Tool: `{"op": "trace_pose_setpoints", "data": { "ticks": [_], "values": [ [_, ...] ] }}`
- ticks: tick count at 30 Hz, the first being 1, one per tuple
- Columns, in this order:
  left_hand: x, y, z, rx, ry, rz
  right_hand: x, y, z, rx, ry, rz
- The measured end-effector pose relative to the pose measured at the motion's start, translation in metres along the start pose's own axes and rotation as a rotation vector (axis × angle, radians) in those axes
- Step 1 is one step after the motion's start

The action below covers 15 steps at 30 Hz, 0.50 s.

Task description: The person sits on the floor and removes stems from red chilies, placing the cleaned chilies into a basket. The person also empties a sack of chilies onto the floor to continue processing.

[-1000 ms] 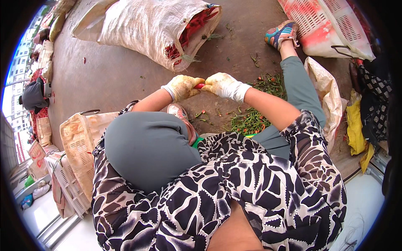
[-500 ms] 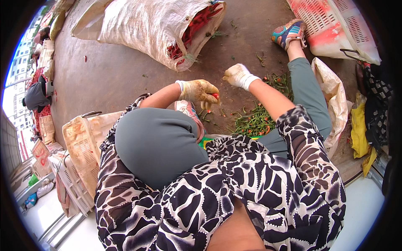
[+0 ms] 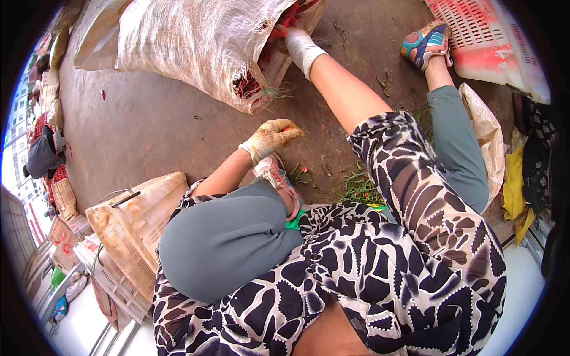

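Note:
A white woven sack (image 3: pixel 190 50) lies on its side at the top, with red chili peppers (image 3: pixel 246 84) showing at its mouth and through a gap. My right hand (image 3: pixel 300 47), in a whitish glove, reaches into that mouth; its fingertips are partly hidden among the red chilies. My left hand (image 3: pixel 270 139), in a stained yellowish glove, is held above the floor near my left shoe (image 3: pixel 274 175). Its fingers are closed, and a bit of red chili pepper shows between them. Green stems (image 3: pixel 359 188) with red bits lie scattered between my legs, partly covered by my right sleeve.
Stained plastic crates (image 3: pixel 139 219) stand at my left. A red-and-white crate (image 3: pixel 481 44) is at the upper right, beyond my right shoe (image 3: pixel 427 44). An off-white sack (image 3: pixel 484 124) and yellow cloth (image 3: pixel 513 184) lie to my right. Another person (image 3: pixel 44 154) is far left beside red heaps.
My right hand has moved from above the stems up and away to the sack's mouth. My left hand has shifted slightly left, still closed on the red chili. The view has tilted a little.

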<state>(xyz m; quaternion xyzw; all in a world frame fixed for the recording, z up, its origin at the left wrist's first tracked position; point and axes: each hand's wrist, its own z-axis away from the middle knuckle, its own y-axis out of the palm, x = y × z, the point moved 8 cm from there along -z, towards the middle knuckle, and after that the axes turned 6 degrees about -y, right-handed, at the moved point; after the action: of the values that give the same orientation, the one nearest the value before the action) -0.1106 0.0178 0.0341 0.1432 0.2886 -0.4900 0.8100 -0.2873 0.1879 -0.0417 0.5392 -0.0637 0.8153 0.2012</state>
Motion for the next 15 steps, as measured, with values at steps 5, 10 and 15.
{"op": "trace_pose_setpoints", "data": {
  "ticks": [5, 10, 15],
  "values": [
    [-0.005, -0.012, -0.01, -0.041, 0.103, 0.54, -0.016, -0.068, 0.123, 0.11, -0.115, 0.726],
    [0.003, -0.015, -0.026, -0.107, 0.028, 0.589, -0.007, -0.023, 0.234, 0.655, -0.531, 1.01],
    [0.006, -0.041, -0.014, -0.337, 0.169, 0.749, -0.031, -0.063, 0.174, 0.275, 0.088, 0.468]
  ]
}}
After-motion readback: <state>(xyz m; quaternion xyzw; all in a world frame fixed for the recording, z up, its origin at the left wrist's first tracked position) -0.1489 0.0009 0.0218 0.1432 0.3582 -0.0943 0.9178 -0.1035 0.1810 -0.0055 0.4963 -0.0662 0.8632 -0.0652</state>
